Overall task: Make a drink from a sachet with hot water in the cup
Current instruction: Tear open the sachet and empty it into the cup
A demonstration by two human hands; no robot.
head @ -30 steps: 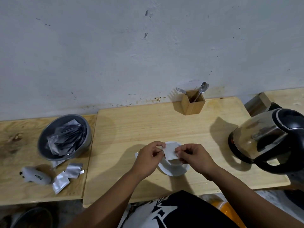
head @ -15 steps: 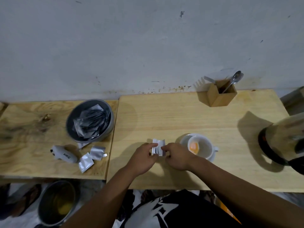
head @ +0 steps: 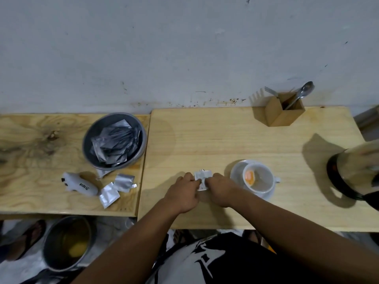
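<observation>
I saw my left hand (head: 184, 189) and right hand (head: 220, 188) both pinching one small sachet (head: 202, 177) low over the wooden surface (head: 225, 140), just left of the white cup (head: 258, 177) on its saucer (head: 235, 171).

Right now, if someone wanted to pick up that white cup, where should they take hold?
Probably by the small handle on the cup, coming from the right. It sticks out sideways toward the kettle, clear of the saucer, and both hands are busy to its left with the sachet.
</observation>
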